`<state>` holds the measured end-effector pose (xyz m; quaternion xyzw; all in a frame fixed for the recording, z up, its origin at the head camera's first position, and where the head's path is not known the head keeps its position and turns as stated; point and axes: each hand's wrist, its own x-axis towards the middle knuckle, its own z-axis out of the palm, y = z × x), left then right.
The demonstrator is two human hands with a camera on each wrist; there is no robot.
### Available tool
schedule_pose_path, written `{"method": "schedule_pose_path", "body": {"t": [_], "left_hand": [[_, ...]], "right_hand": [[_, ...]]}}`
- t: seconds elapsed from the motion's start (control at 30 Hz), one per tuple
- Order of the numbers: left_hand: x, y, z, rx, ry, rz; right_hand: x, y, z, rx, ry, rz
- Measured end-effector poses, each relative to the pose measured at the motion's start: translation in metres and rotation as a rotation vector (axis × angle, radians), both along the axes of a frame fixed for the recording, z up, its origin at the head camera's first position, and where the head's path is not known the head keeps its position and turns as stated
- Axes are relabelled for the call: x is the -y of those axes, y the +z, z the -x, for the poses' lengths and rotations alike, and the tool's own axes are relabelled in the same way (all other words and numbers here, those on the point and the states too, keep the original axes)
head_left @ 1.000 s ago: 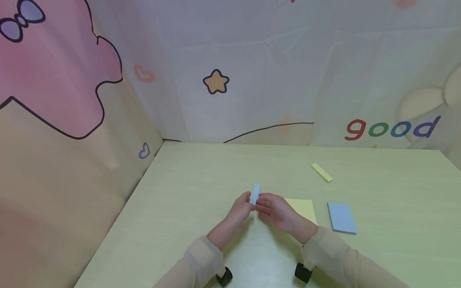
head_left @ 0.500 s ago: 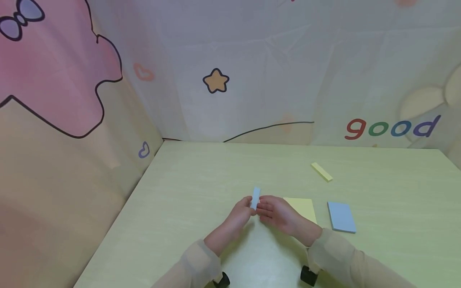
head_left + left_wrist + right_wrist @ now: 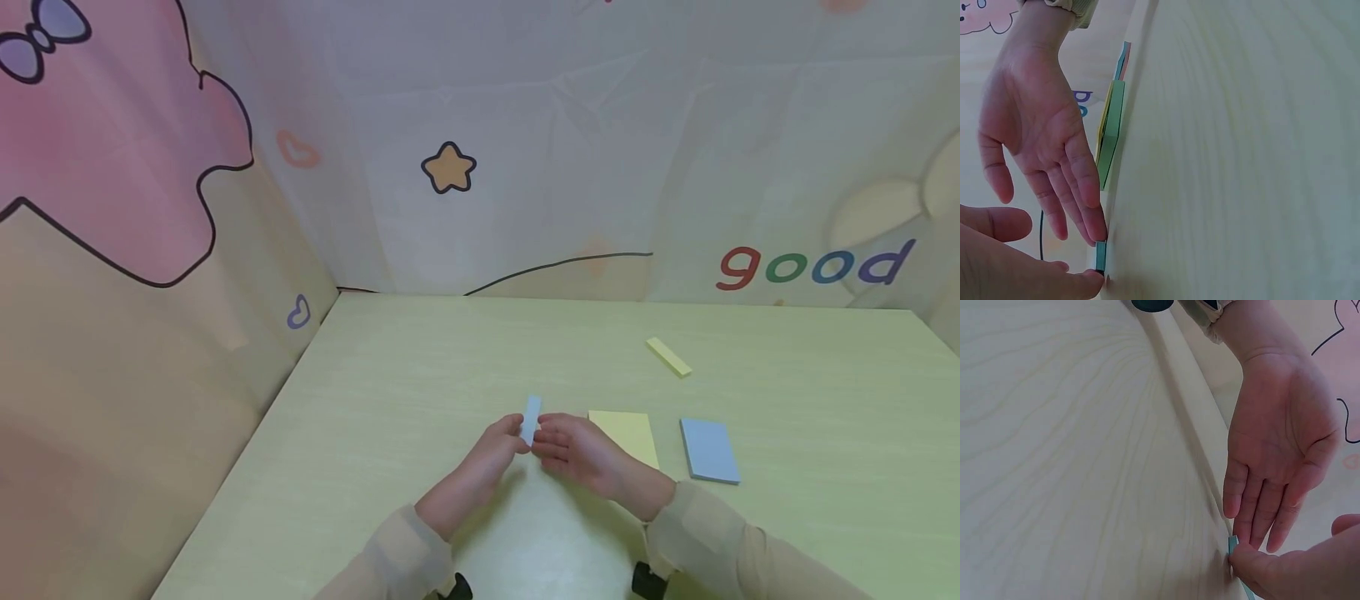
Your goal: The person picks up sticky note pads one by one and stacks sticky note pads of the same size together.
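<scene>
A narrow light blue strip block [image 3: 530, 421] lies on the table between the two hands; its edge [image 3: 1100, 257] looks teal in the left wrist view. My left hand [image 3: 491, 454] stands at its left side, fingertips against it. In the right wrist view, this left hand's palm [image 3: 1275, 431] shows with mostly straight fingers. On the strip's right side, my right hand [image 3: 581, 454] rests on edge, palm turned inward. Straight fingers of the right hand [image 3: 1041, 119] reach the strip's end in the left wrist view.
Just right of my right hand lies a yellow square pad [image 3: 628, 433], partly covered by that wrist. Beyond it sits a blue rectangular pad [image 3: 710, 452]. A narrow yellow strip [image 3: 669, 357] lies farther back. A printed cloth [image 3: 525, 167] hangs behind the table [image 3: 375, 367].
Both hands and the light blue strip have shifted slightly toward me, with the wrists drawing a little apart. The pads and the yellow strip stay in place.
</scene>
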<state>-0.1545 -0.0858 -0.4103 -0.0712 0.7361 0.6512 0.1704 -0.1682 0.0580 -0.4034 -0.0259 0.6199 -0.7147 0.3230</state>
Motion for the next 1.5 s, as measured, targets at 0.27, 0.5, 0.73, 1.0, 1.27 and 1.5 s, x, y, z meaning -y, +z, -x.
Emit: {"method": "schedule_pose_path", "body": {"t": [0.27, 0.5, 0.73, 1.0, 1.27, 1.5], "left_hand": [[0.002, 0.001, -0.004, 0.014, -0.012, -0.033], [0.003, -0.001, -0.006, 0.001, -0.032, -0.058], [0.005, -0.001, -0.006, 0.003, -0.038, -0.052], [0.007, 0.002, -0.008, 0.006, -0.051, -0.044], [0.008, 0.002, -0.009, 0.032, -0.052, -0.053], [0.011, 0.001, -0.012, 0.009, -0.077, -0.092]], "right_hand": [[-0.002, 0.000, -0.002, 0.000, 0.011, -0.002], [-0.003, 0.000, -0.002, 0.000, 0.016, 0.000], [-0.004, 0.003, -0.006, -0.006, 0.013, -0.006], [-0.010, 0.012, -0.008, -0.005, 0.029, 0.005], [-0.028, 0.027, 0.001, -0.051, 0.023, -0.042], [-0.056, 0.040, 0.015, -0.103, 0.006, -0.078]]}}
